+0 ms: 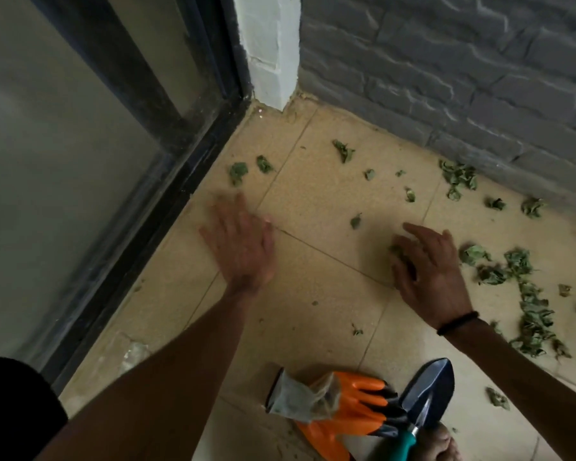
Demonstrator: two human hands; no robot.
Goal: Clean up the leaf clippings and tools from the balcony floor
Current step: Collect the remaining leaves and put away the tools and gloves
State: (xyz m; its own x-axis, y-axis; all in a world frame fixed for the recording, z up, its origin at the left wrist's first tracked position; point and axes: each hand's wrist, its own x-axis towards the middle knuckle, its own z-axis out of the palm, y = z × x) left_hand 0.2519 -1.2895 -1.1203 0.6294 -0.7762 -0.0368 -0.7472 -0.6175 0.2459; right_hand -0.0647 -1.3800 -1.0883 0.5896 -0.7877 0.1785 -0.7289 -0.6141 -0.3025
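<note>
The left hand point(241, 242) lay flat and spread, palm down, over the tan floor tiles point(316, 207) close to the black door frame point(167, 168), holding nothing; motion blur softened its fingers. The right hand point(428, 271), a black band point(457, 322) at its wrist, reached over the tiles with its fingers loosely curled around a small bit of green leaf point(398, 251); how firmly it held the leaf could not be told. Leaf clippings point(526, 294) lay scattered across the floor, thickest to the right of that hand in a loose trail, with a clump point(459, 178) near the base of the grey brick wall point(463, 78) and two pieces point(238, 171) just beyond the left fingertips. Near the bottom edge, between the forearms, orange gardening gloves point(343, 407) lay in a heap, and a dark hand trowel point(429, 390) with a teal handle rested against them, blade pointing away from the person. A white pillar point(271, 51) stood in the corner beside the frosted glass door point(47, 144).
</note>
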